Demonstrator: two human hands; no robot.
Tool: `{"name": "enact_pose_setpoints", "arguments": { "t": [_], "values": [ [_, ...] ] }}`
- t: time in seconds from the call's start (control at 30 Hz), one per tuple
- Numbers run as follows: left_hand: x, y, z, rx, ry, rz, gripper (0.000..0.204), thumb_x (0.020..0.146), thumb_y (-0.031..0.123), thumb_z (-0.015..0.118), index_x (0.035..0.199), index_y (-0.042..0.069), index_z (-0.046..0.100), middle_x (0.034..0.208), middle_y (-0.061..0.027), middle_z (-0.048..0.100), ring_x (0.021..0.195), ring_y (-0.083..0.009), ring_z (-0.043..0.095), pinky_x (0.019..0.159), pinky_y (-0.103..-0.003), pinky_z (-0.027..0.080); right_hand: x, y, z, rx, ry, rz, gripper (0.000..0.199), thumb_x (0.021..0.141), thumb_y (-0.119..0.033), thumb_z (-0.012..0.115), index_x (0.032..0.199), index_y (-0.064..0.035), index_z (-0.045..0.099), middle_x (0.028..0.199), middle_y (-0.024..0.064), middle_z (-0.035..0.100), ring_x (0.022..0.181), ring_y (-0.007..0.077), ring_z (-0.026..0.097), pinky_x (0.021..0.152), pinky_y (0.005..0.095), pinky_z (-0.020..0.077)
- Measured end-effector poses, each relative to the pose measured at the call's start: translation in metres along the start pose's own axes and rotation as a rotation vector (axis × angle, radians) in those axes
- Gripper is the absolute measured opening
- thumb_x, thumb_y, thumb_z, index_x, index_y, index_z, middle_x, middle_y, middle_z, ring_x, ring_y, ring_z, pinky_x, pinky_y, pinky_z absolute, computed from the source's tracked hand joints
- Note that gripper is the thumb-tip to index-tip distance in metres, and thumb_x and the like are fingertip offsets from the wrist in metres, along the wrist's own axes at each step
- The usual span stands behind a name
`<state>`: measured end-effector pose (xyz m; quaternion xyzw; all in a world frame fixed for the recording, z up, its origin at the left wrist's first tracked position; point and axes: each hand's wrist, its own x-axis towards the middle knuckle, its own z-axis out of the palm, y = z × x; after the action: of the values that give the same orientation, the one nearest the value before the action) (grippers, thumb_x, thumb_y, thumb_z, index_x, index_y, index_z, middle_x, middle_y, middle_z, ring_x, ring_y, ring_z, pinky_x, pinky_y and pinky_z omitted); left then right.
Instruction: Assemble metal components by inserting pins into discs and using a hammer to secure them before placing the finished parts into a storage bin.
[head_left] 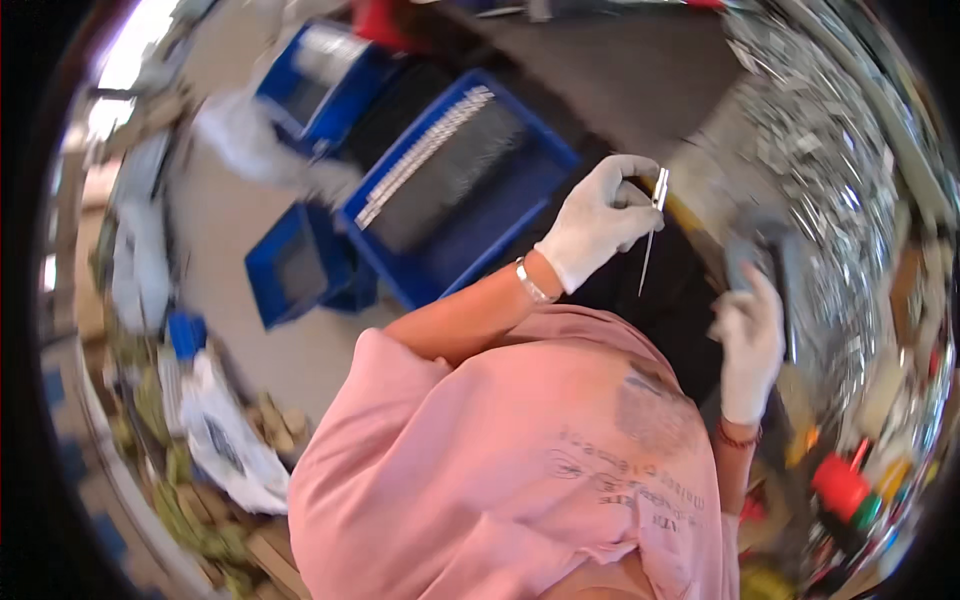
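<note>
My left hand (605, 215), in a white glove, pinches a thin metal rod (645, 262) with a small shiny metal piece (660, 188) at its upper end. The rod slants downward below the fingertips. My right hand (752, 345), also gloved, is to the right, beside a grey object (765, 245) whose kind is too blurred to make out. Motion smears the right fingers, so their grip is unclear. Left of my left hand, a large blue bin (490, 228) holds a long row of small shiny metal pieces (425, 155) and a grey mass of fine parts (455, 175).
Smaller blue bins (285, 265) stand on the floor farther left, near clear plastic wrap (240, 135). A large heap of shiny metal pieces (820, 130) spreads along the right. Near my right forearm lies a red and green object (845, 490). A white bag (230, 435) lies at lower left.
</note>
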<state>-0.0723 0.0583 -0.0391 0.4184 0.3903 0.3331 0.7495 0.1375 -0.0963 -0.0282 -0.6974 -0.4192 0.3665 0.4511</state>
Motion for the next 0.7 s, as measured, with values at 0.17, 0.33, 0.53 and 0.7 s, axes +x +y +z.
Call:
{"name": "enact_pose_setpoints", "arguments": {
  "t": [0.17, 0.33, 0.53, 0.7],
  "values": [
    [-0.020, -0.026, -0.151, 0.071, 0.509, 0.015, 0.057, 0.083, 0.004, 0.078, 0.137, 0.000, 0.058, 0.097, -0.0080, 0.071, 0.073, -0.0117, 0.062, 0.062, -0.026, 0.051, 0.010, 0.014, -0.018, -0.003, 0.246, -0.008, 0.043, 0.105, -0.003, 0.052, 0.147, -0.0002, 0.058, 0.090, 0.0028, 0.060, 0.061, 0.0030, 0.042, 0.056, 0.0198, 0.0361],
    [-0.067, -0.097, -0.347, 0.701, 0.977, -0.075, 0.044, 0.087, 0.012, 0.081, 0.128, 0.001, 0.068, 0.096, -0.0066, 0.072, 0.077, -0.0119, 0.067, 0.069, -0.028, 0.056, 0.016, 0.026, -0.018, 0.035, 0.273, -0.016, 0.043, 0.107, -0.010, 0.053, 0.149, -0.0007, 0.056, 0.092, 0.0011, 0.058, 0.059, 0.0006, 0.035, 0.051, 0.0182, 0.0259],
    [-0.117, -0.137, -0.485, 0.977, 1.055, -0.106, 0.046, 0.085, 0.009, 0.083, 0.128, 0.001, 0.068, 0.096, -0.0125, 0.076, 0.067, -0.0182, 0.072, 0.059, -0.034, 0.058, 0.026, 0.029, -0.020, 0.102, 0.214, -0.013, 0.043, 0.108, -0.011, 0.054, 0.149, 0.0016, 0.055, 0.090, 0.0011, 0.056, 0.059, 0.0012, 0.036, 0.051, 0.0186, 0.0280],
    [-0.045, -0.109, -0.414, 1.100, 1.056, -0.310, 0.040, 0.086, 0.015, 0.082, 0.122, 0.001, 0.072, 0.099, -0.0165, 0.078, 0.087, -0.0268, 0.076, 0.078, -0.039, 0.060, 0.013, 0.026, -0.020, 0.057, 0.301, -0.027, 0.040, 0.107, -0.006, 0.052, 0.146, 0.0016, 0.058, 0.089, 0.0039, 0.059, 0.058, 0.0024, 0.038, 0.053, 0.0188, 0.0327]
  ]
}}
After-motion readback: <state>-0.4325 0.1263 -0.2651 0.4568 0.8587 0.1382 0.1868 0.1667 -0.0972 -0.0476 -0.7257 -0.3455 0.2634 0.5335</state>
